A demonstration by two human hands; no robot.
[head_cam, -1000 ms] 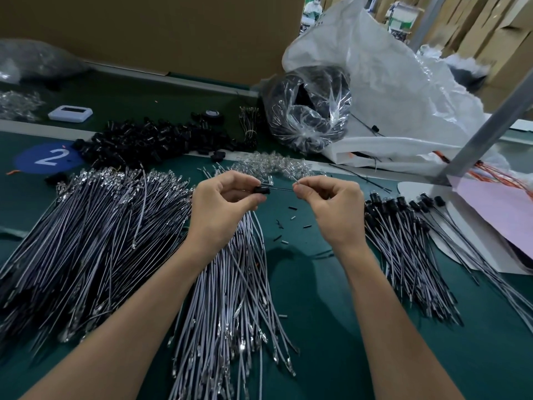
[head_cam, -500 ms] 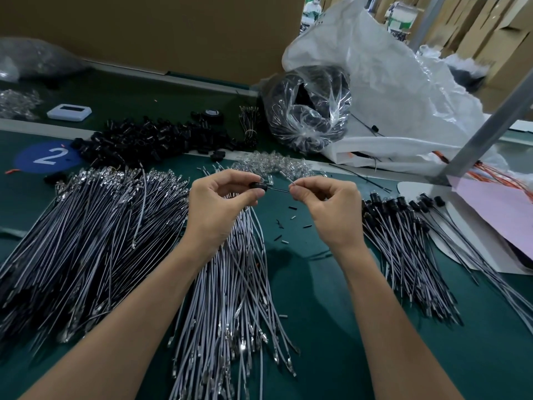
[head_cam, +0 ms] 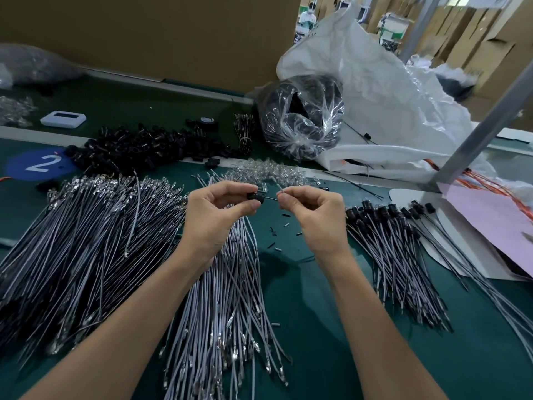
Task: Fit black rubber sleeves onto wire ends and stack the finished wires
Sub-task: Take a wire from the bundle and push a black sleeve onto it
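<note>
Head view: a dark green table carried the whole job. The largest item on it, a wide fan of bare grey wires with metal terminals, lay at left. A narrower bundle of the same grey wires ran beneath the left wrist. At right, well apart from both, lay the stack of finished grey wires capped with black sleeves. A heap of loose black rubber sleeves sat toward the far edge, beyond the fan.

The left hand and right hand were raised above the central bundle, near each other but not touching. The left fingers were curled, thumb and forefinger pinching one small black rubber sleeve. The right fingers were pinched closed on a thin wire that crossed the gap and met the sleeve.

Judged step: fitting, part-way. How deep the sleeve was seated could not be told.

Next move would likely call for a steady draw along the wire's axis until the sleeve seats. The wire would then go right, onto the finished stack, with its cap in line with the others.
</note>
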